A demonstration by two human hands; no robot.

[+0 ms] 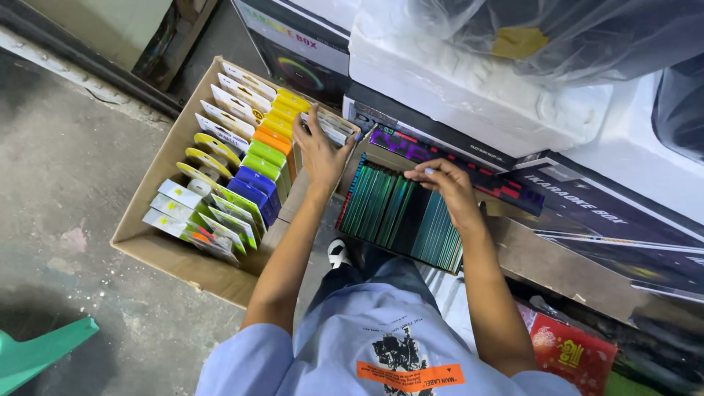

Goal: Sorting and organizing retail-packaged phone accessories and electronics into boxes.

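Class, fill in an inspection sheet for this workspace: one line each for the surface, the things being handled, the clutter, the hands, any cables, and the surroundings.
Surface: grey concrete floor, stained and worn.
Things handled: open cardboard box with upright rows of small packets in white, yellow, orange, green and blue; second box of teal packets standing on edge.
Clutter: red packet at lower right; clear plastic sheet over white foam block.
Hands: left hand rests on packets at the cardboard box's far corner; right hand pinches the top edges of the teal packets.
Cables: nothing seen.
Surroundings: large printed cartons stacked behind; green plastic seat edge at lower left.
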